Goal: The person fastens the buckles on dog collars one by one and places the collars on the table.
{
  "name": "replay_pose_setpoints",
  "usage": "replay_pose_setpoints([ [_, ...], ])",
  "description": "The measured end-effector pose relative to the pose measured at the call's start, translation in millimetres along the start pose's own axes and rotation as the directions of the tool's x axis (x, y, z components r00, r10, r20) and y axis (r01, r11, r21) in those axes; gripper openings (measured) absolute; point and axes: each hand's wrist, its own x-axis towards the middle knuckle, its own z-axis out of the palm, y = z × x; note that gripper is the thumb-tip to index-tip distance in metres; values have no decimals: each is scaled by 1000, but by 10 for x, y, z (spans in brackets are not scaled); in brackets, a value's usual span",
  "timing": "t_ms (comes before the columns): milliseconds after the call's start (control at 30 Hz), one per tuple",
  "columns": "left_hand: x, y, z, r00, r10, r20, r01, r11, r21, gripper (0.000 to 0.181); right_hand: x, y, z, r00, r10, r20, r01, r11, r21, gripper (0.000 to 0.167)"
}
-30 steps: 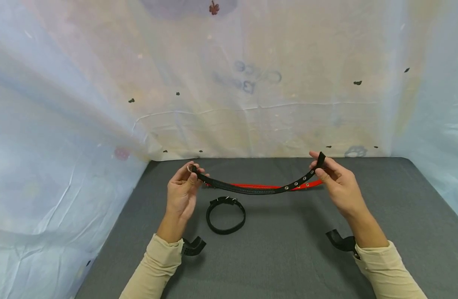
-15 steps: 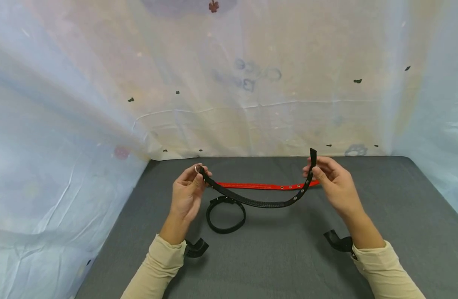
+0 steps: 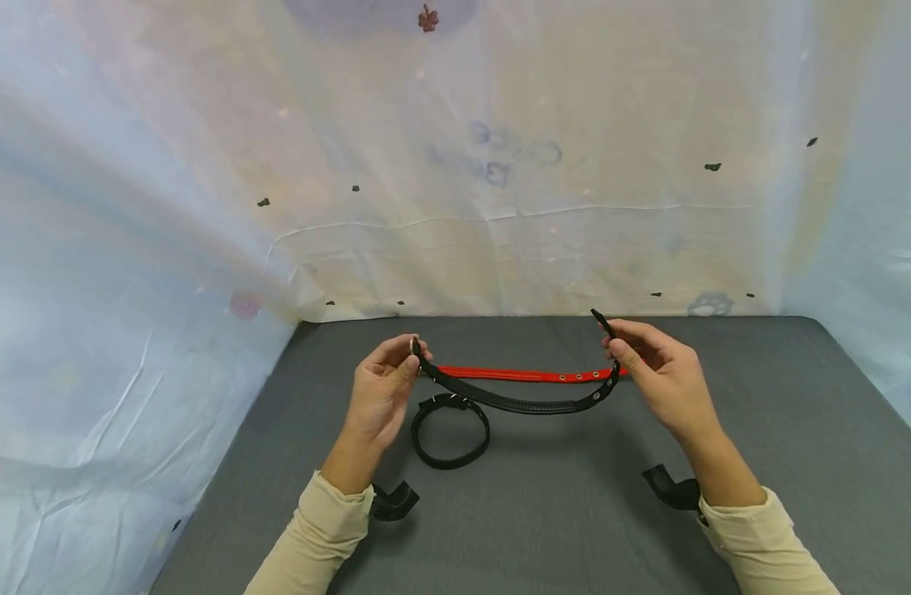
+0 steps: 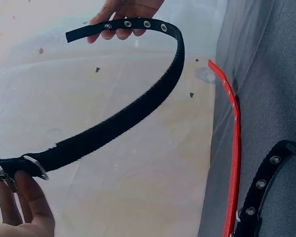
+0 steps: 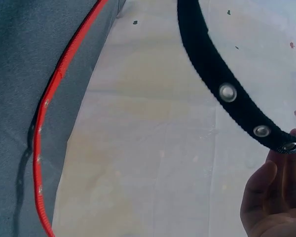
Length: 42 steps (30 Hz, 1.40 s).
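A black collar strap (image 3: 526, 406) with metal eyelets hangs in a sagging curve between both hands, above the table. My left hand (image 3: 381, 388) pinches its buckle end, where a metal ring shows in the left wrist view (image 4: 37, 167). Near the eyelet end, my right hand (image 3: 667, 376) holds the strap between thumb and fingers, and the tip sticks up past them. Behind it a red collar (image 3: 500, 374) with eyelets lies stretched out on the table. A second black collar (image 3: 450, 464), buckled into a loop, lies below the held strap, nearer the left hand.
The grey table (image 3: 560, 529) runs back to a pale patterned plastic sheet (image 3: 515, 264) that rises behind it. More sheeting hangs on the left (image 3: 128, 330) and right sides. Black bands (image 3: 396, 502) stick out from both wrists.
Both hands have come closer together, the left moving right and the right moving left. The held strap now sags more, and its free tip leans left.
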Motion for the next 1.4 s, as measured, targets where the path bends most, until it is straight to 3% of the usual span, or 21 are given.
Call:
replay_pose_setpoints([
  [333, 1, 55, 50, 996, -72, 48, 66, 991, 115, 29, 54, -112, 67, 999, -3, 41, 6, 997, -76, 29],
  [567, 37, 121, 155, 989, -138, 48, 125, 971, 202, 28, 92, -145, 161, 994, -63, 91, 79, 980, -185, 32],
  [933, 1, 60, 228, 998, -60, 6, 53, 930, 365, 28, 111, -155, 297, 977, -170, 126, 191, 966, -176, 38],
  [1233, 21, 23, 344, 999, -17, 43, -5, 891, 453, 37, 96, -189, 357, 968, -208, 143, 231, 959, -167, 39],
  [1400, -20, 8, 377, 999, -16, 50, -9, 887, 461, 38, 75, -200, 431, 965, -199, 171, 228, 959, -170, 36],
])
